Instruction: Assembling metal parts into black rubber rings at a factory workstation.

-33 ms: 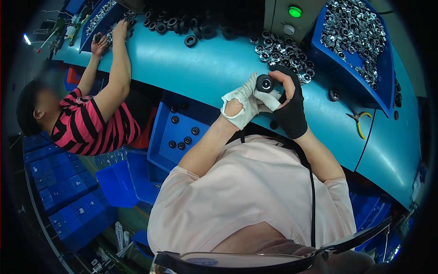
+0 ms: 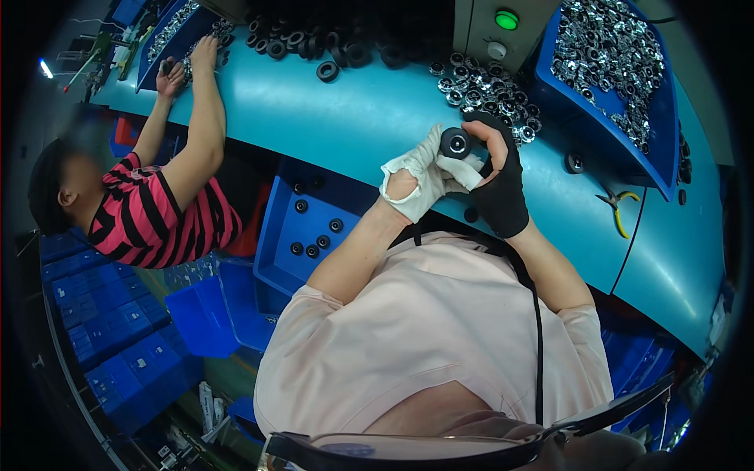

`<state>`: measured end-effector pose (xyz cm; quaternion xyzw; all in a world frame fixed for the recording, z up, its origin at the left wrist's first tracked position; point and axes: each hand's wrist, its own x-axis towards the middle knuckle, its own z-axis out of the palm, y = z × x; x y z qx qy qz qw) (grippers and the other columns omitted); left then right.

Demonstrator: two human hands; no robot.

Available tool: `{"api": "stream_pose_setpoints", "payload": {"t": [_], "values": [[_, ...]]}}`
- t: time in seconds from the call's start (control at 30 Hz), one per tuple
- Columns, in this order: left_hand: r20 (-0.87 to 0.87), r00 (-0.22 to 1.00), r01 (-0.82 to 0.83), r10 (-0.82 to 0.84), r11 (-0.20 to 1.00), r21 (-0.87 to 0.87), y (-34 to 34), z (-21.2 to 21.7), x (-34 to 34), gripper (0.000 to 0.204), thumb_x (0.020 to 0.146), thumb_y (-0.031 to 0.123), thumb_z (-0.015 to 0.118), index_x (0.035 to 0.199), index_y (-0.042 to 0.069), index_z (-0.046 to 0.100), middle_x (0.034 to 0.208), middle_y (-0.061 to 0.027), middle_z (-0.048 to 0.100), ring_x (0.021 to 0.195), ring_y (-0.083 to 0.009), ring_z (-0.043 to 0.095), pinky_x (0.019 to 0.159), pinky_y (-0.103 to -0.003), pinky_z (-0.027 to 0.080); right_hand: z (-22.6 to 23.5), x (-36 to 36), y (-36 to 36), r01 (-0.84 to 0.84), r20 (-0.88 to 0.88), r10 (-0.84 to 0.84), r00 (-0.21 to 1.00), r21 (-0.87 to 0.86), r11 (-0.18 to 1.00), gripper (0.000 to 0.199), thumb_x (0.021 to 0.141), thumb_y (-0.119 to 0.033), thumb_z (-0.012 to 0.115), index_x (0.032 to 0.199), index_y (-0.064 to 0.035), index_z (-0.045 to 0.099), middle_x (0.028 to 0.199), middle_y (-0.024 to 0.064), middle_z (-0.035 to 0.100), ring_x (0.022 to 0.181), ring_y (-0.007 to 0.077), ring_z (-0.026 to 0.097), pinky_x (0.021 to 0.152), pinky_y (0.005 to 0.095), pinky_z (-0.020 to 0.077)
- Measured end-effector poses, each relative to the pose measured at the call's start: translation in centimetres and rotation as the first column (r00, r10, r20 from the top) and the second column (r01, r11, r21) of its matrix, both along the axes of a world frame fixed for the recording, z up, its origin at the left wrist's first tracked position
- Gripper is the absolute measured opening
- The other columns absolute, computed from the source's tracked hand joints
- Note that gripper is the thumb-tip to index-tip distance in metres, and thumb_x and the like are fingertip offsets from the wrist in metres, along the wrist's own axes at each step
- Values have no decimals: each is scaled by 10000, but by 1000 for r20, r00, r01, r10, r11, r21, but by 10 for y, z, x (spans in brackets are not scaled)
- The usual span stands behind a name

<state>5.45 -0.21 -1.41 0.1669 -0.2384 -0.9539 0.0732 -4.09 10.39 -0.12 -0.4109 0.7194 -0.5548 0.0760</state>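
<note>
- Wheel: small, black, pale metal centre; up between both hands, centre facing the head camera.
- Left hand: white glove, hole at the back; closed on the wheel, which sits at its fingertip end. Glove cloth runs along the wheel's left side and below it.
- Right hand: black glove, bare finger curled over from the right, tip at the wheel's upper right edge. Rest of the hand arched, gap between finger and palm side. Can't tell if it grips or just steadies.
- Wheel therefore right of the left hand, upper left of the right hand, over the blue-green table.
- Beyond the hands: heap of shiny metal-and-black pieces, near the right glove but apart from it.
- Right: loose wheel on the table; then yellow-handled pliers, jaws toward the upper left.
- Upper right: blue bin loaded with shiny pieces.
- Far side: black rings; grey machine box with a lit green button.
- Left of left forearm: blue tray, several black wheels scattered inside.
- Far left: co-worker, striped shirt, both hands by another bin of shiny pieces.
</note>
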Motion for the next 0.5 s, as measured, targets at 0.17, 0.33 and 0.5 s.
{"api": "stream_pose_setpoints", "payload": {"t": [0.17,0.33,0.5], "values": [[-5,1000,0,1,999,33,0,1,-1,396,969,397,400,1099,52,545,993,-109,610,903,-224,623,763,-382,523,2,0,1,2,62,-3,998,25,1000,515,679,-163,785,1118,-31,552,1092,114,547,953,236,578,833,326,465],[-12,1000,-8,8,999,45,0,-1,-1,391,970,390,403,1105,51,542,990,-106,608,907,-226,621,765,-386,522,-3,0,1,4,40,-5,999,20,1000,501,678,-161,786,1110,-39,564,1086,114,552,961,237,575,835,331,465],[10,1000,-7,7,999,33,1,2,-2,386,966,393,414,1119,58,526,997,-90,587,914,-222,598,766,-366,498,-5,-1,1,2,69,-4,998,23,1000,488,681,-159,783,1103,-40,568,1082,116,557,963,242,575,835,333,463]]}}
